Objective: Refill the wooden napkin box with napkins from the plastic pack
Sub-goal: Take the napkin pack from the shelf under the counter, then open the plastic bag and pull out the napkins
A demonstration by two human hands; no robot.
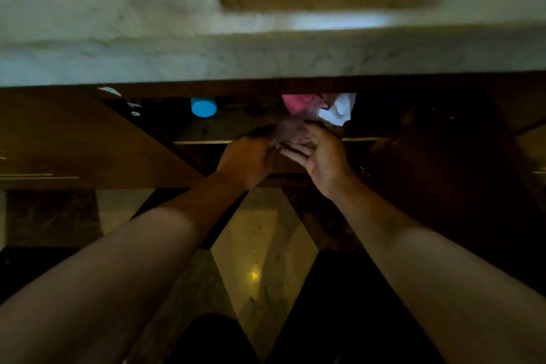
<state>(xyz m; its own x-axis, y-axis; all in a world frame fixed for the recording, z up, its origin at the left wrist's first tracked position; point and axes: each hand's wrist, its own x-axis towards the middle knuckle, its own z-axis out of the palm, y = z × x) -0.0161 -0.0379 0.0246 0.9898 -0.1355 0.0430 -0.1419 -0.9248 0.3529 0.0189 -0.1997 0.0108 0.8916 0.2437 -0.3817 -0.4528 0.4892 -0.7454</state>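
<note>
Pack of napkins, if that is what the crinkled clear plastic is, sits just above the centre of the frame, on a dark shelf under the counter. It is dim and blurred; pink shows through its upper part, and a white wad lies against it on the right. Whether that white is loose napkins or cloth cannot be told. No wooden box can be made out anywhere.

Both hands meet at the lower edge of the plastic. The left hand is curled with its back to the camera, fingers bunched on the plastic; the grip itself is hidden. The right hand shows its palm, fingers partly spread and bent toward the plastic, touching it; whether it pinches anything cannot be told.

A blue cap stands on the shelf left of centre; small dark things near it are unreadable. The counter is pale marble, smeared by motion, filling the upper third. Cupboard doors of brown wood flank the opening. Below, the floor is glossy stone in light and dark panels, with a lamp's reflection.
</note>
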